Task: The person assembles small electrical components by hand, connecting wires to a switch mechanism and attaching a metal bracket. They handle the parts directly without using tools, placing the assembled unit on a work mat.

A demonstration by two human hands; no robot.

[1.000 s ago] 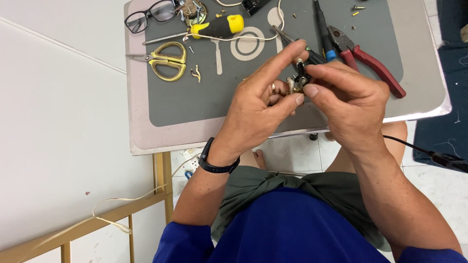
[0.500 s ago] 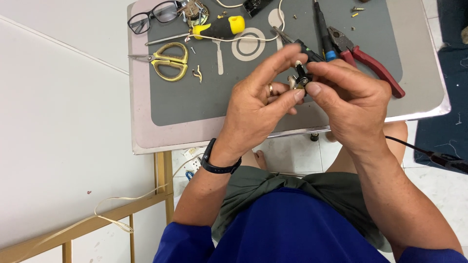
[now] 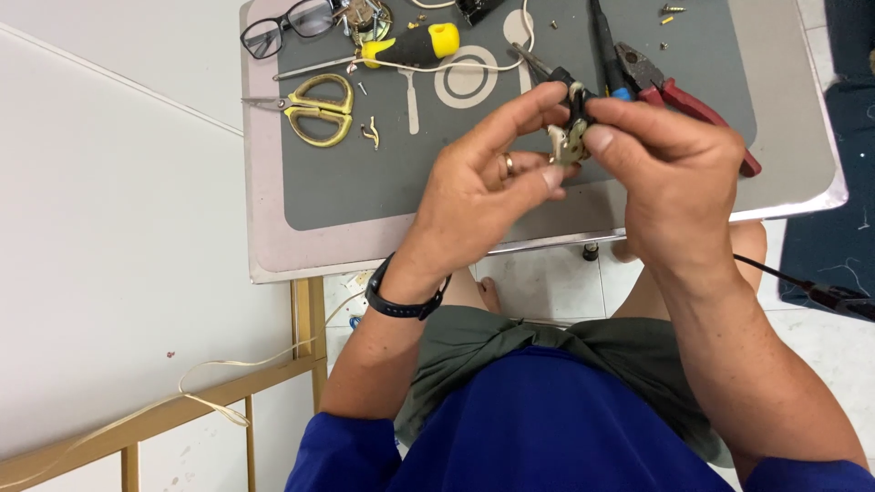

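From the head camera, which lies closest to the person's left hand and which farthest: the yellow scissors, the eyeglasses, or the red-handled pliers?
Measured from the left hand:
1. Red-handled pliers, up and to the right, just past the other hand.
2. Yellow scissors, to the left on the grey mat. These first two are nearly level, so the order is loose.
3. Eyeglasses, at the table's far left corner, plainly farthest.

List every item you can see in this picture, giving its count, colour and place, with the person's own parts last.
small part: one, black and cream, pinched between both hands
scissors: one, gold handles, mat's left
screwdriver: one, yellow and black, mat's top
glasses: one, black frame, top left corner
pliers: one, red handles, mat's right
mat: one, grey, on the table
table: one, pale metal
watch: one, black, left wrist
left hand: holds the part
right hand: holds the part
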